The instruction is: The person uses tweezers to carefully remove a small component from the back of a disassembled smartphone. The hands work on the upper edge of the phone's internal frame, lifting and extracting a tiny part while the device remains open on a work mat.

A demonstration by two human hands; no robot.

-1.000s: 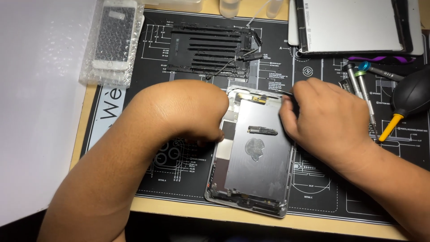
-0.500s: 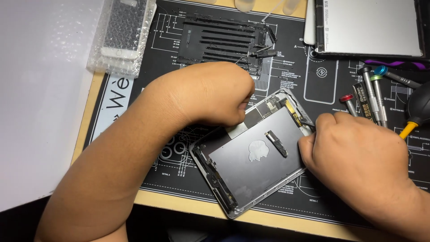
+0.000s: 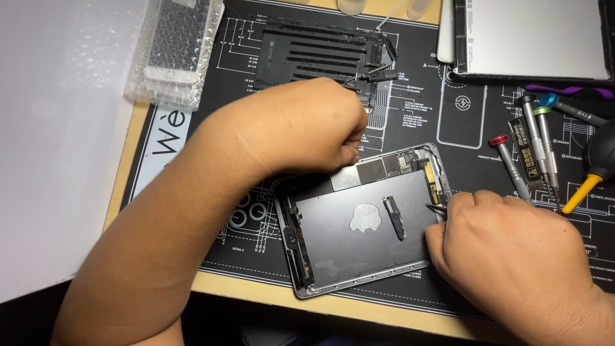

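An opened grey tablet housing (image 3: 359,247) lies tilted on a black work mat (image 3: 416,115), its inside facing up. A small black part (image 3: 394,216) sits loose on the housing's inner plate. My left hand (image 3: 301,125) is curled into a fist and presses on the housing's upper left corner. My right hand (image 3: 506,250) rests at the housing's right edge. It pinches a thin dark tool (image 3: 435,207) whose tip touches the rim next to the circuit board.
A black slotted part (image 3: 314,54) lies at the back of the mat. A phone in bubble wrap (image 3: 173,48) sits back left, a screen panel (image 3: 532,38) back right. Several screwdrivers (image 3: 535,144) and a black air blower (image 3: 602,154) lie to the right. White sheet (image 3: 57,128) on the left.
The housing has been turned counter-clockwise from nearly upright to tilted. My right hand dropped from its top edge to its right edge. My left fist stayed on the upper left corner.
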